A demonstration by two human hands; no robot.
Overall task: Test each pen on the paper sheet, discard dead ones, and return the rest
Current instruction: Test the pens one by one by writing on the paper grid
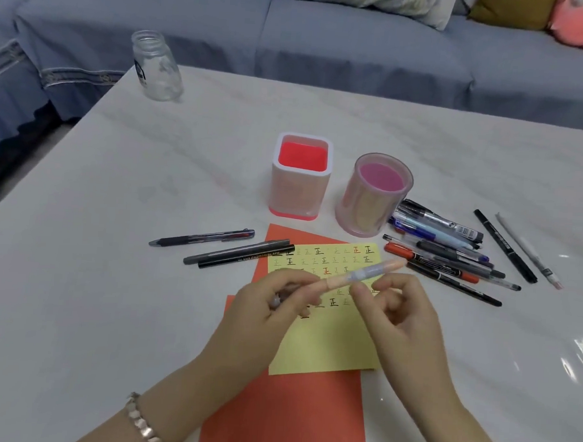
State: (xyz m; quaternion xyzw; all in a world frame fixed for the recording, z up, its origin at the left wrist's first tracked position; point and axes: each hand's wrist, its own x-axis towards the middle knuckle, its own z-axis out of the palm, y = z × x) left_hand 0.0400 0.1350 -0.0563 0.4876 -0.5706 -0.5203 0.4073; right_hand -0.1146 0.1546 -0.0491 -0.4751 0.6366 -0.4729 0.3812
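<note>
While left hand (272,304) grips one end of the peach highlighter (372,271) and right hand (393,307) pinches its middle just above the yellow paper sheet (331,344), test step seems underway, next likely uncap and scribble.

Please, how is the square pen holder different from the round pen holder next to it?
Shape: the square holder has flat sides and rounded corners; the round holder is a cylinder.
Material: the square holder has an opaque white rim, the round holder a clear, see-through wall.
Inside colour: the square holder shows bright red, the round holder pink.
Both stand upright on the table, open at the top, with no pens inside.
</note>
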